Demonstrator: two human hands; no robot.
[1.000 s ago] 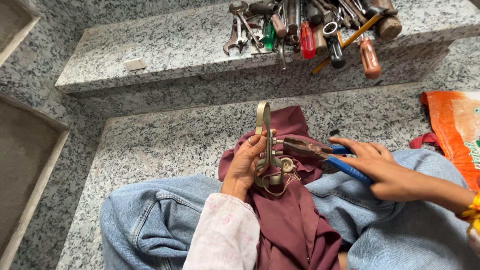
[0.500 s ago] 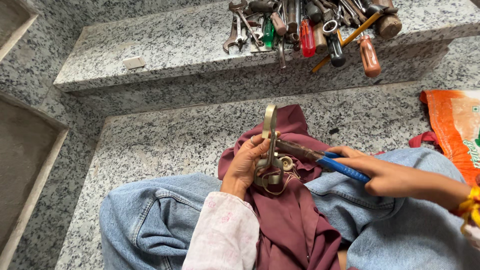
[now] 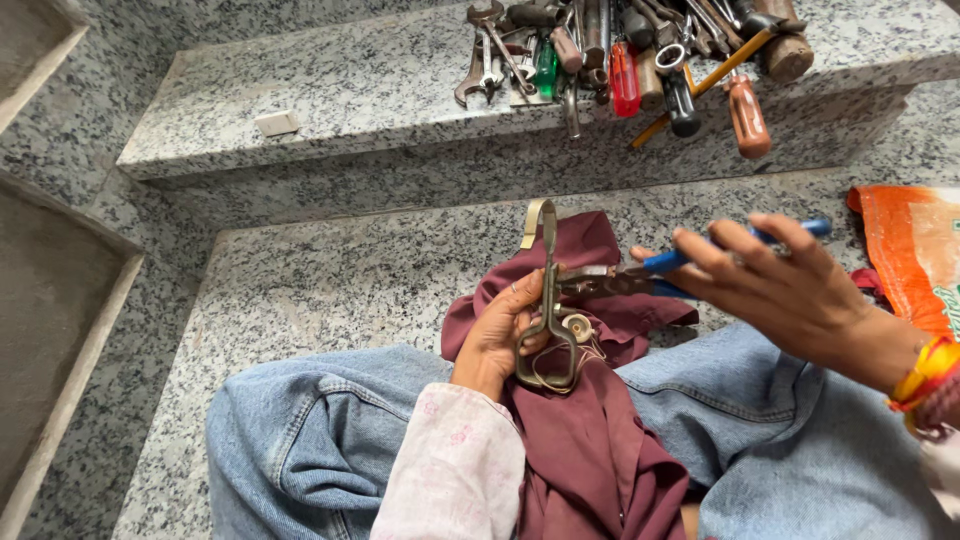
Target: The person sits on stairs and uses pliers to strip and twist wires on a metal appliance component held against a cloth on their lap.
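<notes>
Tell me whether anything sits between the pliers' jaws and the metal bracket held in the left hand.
Nothing visible does. The right hand holds the blue-handled pliers with their tip right at the bracket's upright bar, which the left hand grips over the maroon cloth. Whether they touch is unclear.

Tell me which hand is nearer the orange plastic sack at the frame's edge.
Right. The right hand, holding blue-handled pliers, is just beside the orange plastic sack; the left hand grips a bent metal clamp farther away.
</notes>
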